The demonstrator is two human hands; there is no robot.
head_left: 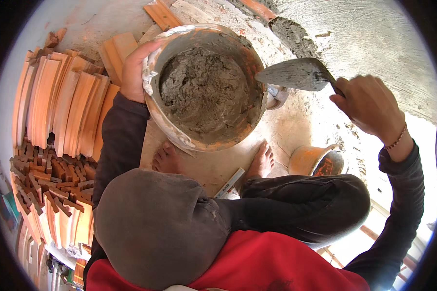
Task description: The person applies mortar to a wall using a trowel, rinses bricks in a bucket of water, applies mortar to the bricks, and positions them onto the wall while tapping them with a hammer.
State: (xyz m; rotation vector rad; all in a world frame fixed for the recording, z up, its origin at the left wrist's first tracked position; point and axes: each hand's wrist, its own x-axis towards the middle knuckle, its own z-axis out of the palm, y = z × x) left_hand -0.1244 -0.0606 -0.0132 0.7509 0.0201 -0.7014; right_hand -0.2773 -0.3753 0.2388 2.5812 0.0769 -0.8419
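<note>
A large round bucket (155,114) stands before my feet, with wet grey mortar (204,89) in it and a whitish wrap along part of its rim. My left hand (135,72) grips the bucket's left rim, fingers closed over the edge and partly hidden. On the other side, my right hand (371,104) is closed round the handle of a pointed trowel (296,74). The mortar-smeared blade points left, its tip close to the bucket's right rim.
Stacks of orange clay tiles (65,104) rise at the left. A small orange bucket (308,160) lies tipped near my right foot (262,160). Between my feet is a spirit level (229,182). Spilled mortar (294,36) lies along the rough grey wall (374,43).
</note>
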